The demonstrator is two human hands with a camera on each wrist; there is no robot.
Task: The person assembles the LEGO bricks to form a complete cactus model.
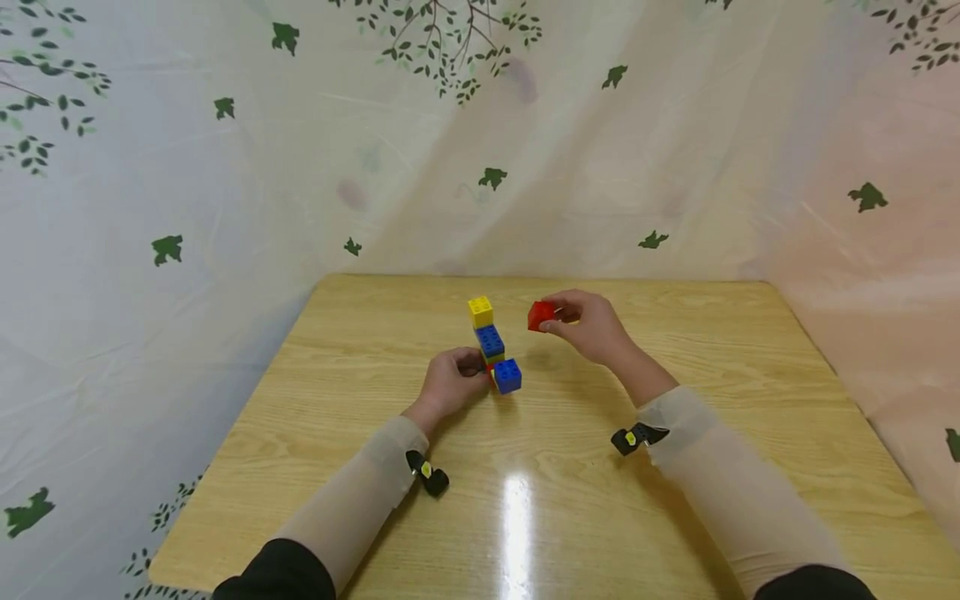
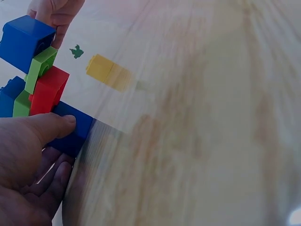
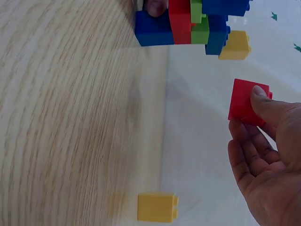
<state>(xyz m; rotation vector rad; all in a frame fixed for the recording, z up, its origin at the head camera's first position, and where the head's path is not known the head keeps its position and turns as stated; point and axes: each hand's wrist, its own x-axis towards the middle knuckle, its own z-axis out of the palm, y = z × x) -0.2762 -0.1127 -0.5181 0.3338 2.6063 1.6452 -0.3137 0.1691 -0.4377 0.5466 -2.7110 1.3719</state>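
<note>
My left hand (image 1: pixel 453 383) grips the bottom dark blue brick (image 2: pixel 75 129) of a stepped toy-brick structure, thumb pressed on its side. Above that come a red brick (image 2: pixel 51 89) and light green bricks (image 2: pixel 41 68). Two blue blocks stick out at different levels, one nearer me (image 1: pixel 507 377) and one farther off (image 1: pixel 490 341). A yellow brick (image 1: pixel 481 311) shows at the structure's far side. To the right, my right hand (image 1: pixel 592 325) pinches a loose red brick (image 3: pixel 245 101) between thumb and fingers, raised over the table and apart from the structure.
Another yellow brick (image 3: pixel 155 207) stands on the wooden table (image 1: pixel 375 517), mostly hidden behind my right hand in the head view. A pale curtain (image 1: pixel 420 208) printed with leaves hangs behind the table's far edge. Both wrists wear small black cameras.
</note>
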